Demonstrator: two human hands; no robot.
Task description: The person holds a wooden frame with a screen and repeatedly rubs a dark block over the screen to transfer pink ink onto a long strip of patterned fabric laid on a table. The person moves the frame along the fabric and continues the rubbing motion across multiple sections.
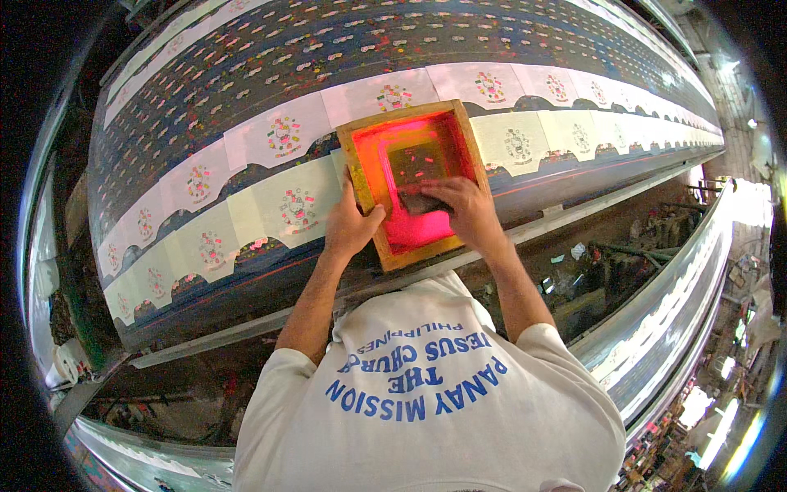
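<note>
A wooden-framed printing screen [472, 141] lies over the row of pale cut pieces nearest me, its inside coated in bright pink and orange ink. My left hand [352, 228] grips the frame's left side, thumb on top of the wood. Inside the frame, my right hand [471, 211] is closed on a dark squeegee [421, 202], whose lower part sits among the pink ink. Beside the screen, a cream piece [254, 220] on the left and another cream piece [507, 135] on the right bear small round printed designs. What lies under the screen is mostly hidden.
The long dark printing table [295, 78] carries rows of pale printed pieces, with small repeated marks farther back. A metal rail [566, 220] runs along its near edge. Another long table [664, 303] stands at the right, with clutter on the floor beyond.
</note>
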